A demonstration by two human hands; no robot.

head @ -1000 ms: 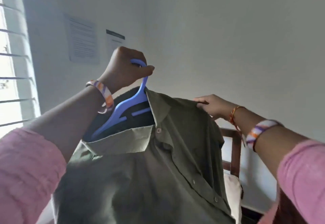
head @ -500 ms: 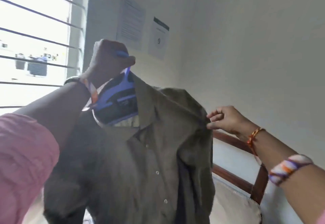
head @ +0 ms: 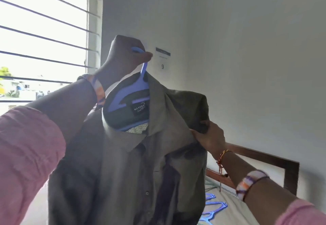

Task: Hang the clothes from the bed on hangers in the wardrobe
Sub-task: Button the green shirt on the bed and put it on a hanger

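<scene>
An olive green button shirt (head: 134,168) hangs on a blue plastic hanger (head: 127,97) held up in front of me. My left hand (head: 125,57) grips the hanger's hook from above, fist closed around it. My right hand (head: 208,134) pinches the shirt's right shoulder fabric, just below the shoulder seam. The shirt's collar is open and a black label shows inside the neck. The shirt's lower part runs out of view at the bottom. The wardrobe is not in view.
Behind the shirt lies the bed (head: 234,212) with a dark wooden headboard (head: 275,163) and several blue hangers (head: 213,207) on it. A barred window (head: 44,39) is at the left. A paper sign (head: 163,59) hangs on the grey wall.
The view swung right and down, bringing the bed into sight. My right hand slid from the shoulder's top edge down to grip the fabric lower. The shirt turned more square to me.
</scene>
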